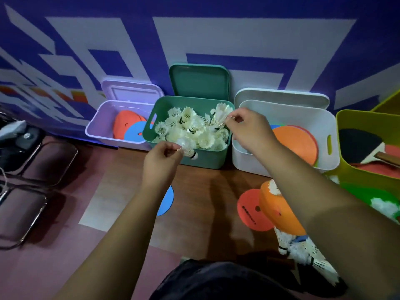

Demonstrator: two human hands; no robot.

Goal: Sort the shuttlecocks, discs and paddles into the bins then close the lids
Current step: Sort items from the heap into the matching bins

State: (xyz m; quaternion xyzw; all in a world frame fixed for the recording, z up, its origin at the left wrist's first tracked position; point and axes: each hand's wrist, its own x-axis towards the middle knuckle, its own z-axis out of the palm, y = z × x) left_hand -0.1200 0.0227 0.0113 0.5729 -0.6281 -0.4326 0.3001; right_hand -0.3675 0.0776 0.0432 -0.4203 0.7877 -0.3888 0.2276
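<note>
A green bin [203, 159] in the middle holds several white shuttlecocks [190, 126]. My left hand [160, 161] pinches one shuttlecock [187, 150] by its feathers at the bin's front rim, cork pointing right. My right hand [249, 128] pinches another shuttlecock [220, 115] above the bin's right rim. A lilac bin [97, 131] on the left holds red and blue discs [127, 128]. The white bin [324, 126] on the right holds an orange disc [296, 141]. A yellow-green bin [368, 176] at far right holds paddles [357, 146].
All three lids lean open against the blue-and-white wall: lilac lid [129, 92], green lid [199, 81], white lid [281, 97]. On the floor lie a blue disc [167, 200], a red disc [251, 210], an orange disc [279, 211] and loose shuttlecocks [303, 252]. Metal chairs [32, 169] stand left.
</note>
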